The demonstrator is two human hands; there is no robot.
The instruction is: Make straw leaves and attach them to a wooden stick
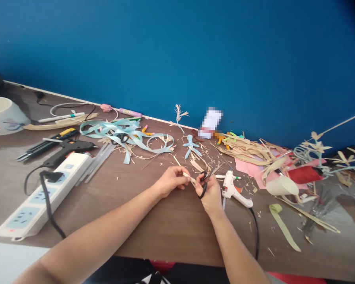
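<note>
Near the table's middle, my left hand [173,181] pinches one end of a short strip of dry husk [189,177]. My right hand [210,195] has its fingers around black-handled scissors [203,191], whose blades point up and away to the right. The right thumb and fingertip also touch the other end of the husk strip. Just beyond the hands lies a small light-blue wrapped figure [191,146] with husk pieces under it. A white glue gun [235,191] rests right beside my right hand.
A power strip [44,197], black glue gun [69,152] and tangled light-blue ribbon [112,130] lie left. Dry husks [248,148], pink paper [248,170], a white cup [282,185] and a green ribbon [284,228] are right. Husk scraps litter the table; a blue wall [177,59] stands behind.
</note>
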